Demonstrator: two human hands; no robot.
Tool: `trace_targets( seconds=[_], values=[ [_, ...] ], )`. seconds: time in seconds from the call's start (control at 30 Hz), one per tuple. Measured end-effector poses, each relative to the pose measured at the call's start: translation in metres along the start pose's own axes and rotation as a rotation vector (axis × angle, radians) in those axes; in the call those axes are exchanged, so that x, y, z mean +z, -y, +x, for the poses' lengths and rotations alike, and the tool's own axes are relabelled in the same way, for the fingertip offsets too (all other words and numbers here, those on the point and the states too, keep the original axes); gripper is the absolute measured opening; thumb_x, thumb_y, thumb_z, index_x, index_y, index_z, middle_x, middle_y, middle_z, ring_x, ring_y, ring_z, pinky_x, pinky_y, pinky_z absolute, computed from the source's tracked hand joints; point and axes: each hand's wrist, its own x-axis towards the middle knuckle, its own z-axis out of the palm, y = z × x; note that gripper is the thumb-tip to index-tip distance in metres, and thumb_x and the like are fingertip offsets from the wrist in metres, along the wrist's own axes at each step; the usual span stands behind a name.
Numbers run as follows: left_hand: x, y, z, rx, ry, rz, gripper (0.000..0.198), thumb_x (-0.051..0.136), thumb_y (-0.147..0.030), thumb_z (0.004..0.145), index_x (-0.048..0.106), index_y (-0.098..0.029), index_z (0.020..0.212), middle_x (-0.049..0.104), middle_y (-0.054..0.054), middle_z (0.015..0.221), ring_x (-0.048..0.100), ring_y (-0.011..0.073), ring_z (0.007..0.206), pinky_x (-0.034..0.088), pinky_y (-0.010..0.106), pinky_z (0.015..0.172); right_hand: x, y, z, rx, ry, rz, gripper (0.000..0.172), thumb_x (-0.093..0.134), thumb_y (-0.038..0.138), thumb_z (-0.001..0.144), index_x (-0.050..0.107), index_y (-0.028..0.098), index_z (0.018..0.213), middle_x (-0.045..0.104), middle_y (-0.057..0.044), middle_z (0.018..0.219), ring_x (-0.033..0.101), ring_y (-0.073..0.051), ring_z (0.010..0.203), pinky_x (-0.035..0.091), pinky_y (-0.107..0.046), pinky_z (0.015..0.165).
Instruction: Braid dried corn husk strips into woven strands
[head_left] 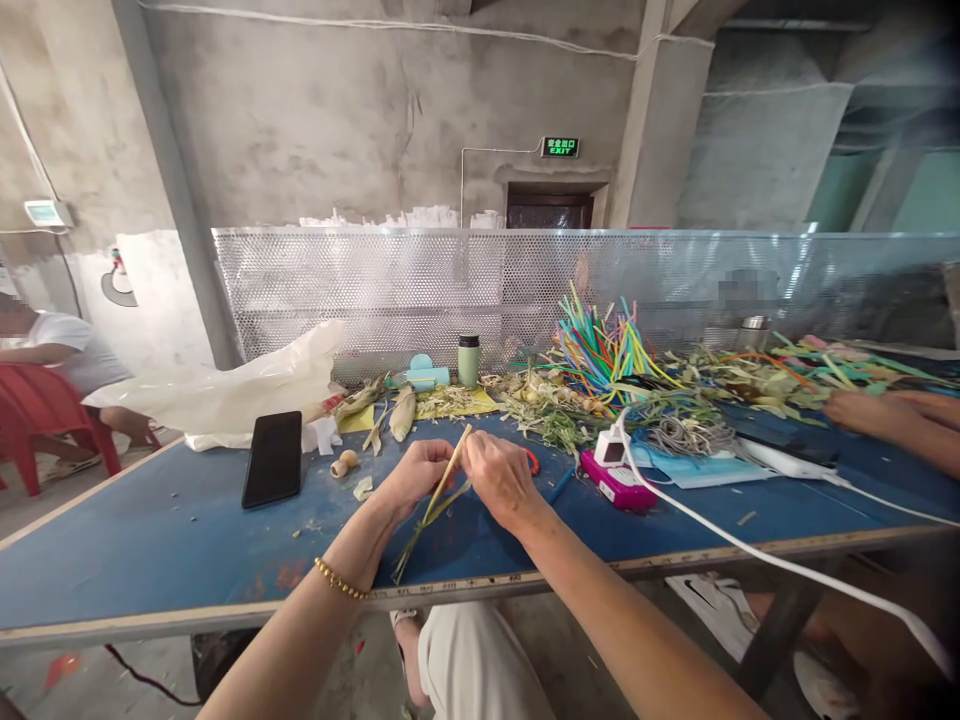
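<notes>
Both hands meet above the blue table near its front edge. A thin, pale yellow bundle of plant strips (pixel 448 475) slants between them, its loose green ends trailing toward the table edge. My left hand (pixel 420 472), below a gold bead bracelet, is closed on the bundle's left side. Pressed against the upper end from the right is my right hand (pixel 501 475), with its fingers curled; part of the grip is hidden behind the knuckles. Just beyond the hands lie a dry corn husk (pixel 403 414) and a heap of shredded husk strips (pixel 457 402).
A black phone (pixel 272 460) and a plastic bag (pixel 225 385) lie left. A green bottle (pixel 469 361) stands behind. To the right are colourful strips (pixel 596 345), a magenta power socket (pixel 616 482) and a white cable (pixel 720 535). Another person's hands (pixel 870 415) work far right.
</notes>
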Motion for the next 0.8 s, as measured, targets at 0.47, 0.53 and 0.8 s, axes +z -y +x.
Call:
trace_targets(
  seconds=[0.47,0.53,0.8],
  values=[
    [0.001,0.004,0.003,0.054,-0.026,0.15,0.024,0.069,-0.028,0.072,0.054,-0.017,0.056,0.051,-0.002,0.04,0.037,0.0066,0.031,0.023,0.02,0.035,0.005,0.004,-0.004,-0.058,-0.006,-0.029,0.023,0.043,0.002,0.092,0.053,0.018,0.08,0.059,-0.004,0.07,0.056,-0.018,0.062,0.033,-0.031,0.059],
    [0.001,0.001,0.002,0.047,0.009,0.132,0.024,0.07,-0.03,0.071,0.055,-0.017,0.058,0.052,-0.002,0.041,0.038,0.0063,0.032,0.024,0.02,0.035,0.005,0.005,-0.004,-0.042,-0.013,-0.031,0.022,0.044,0.003,0.092,0.054,0.018,0.079,0.06,-0.005,0.069,0.057,-0.018,0.062,0.033,-0.03,0.059],
    [-0.001,-0.003,0.002,0.029,-0.052,0.058,0.027,0.071,-0.041,0.07,0.063,-0.015,0.069,0.052,-0.002,0.044,0.038,0.0075,0.036,0.023,0.021,0.038,0.014,-0.011,0.0,0.365,-0.049,0.488,0.009,0.063,0.025,0.088,0.061,0.019,0.082,0.071,-0.003,0.072,0.066,-0.017,0.064,0.041,-0.025,0.057]
  ],
)
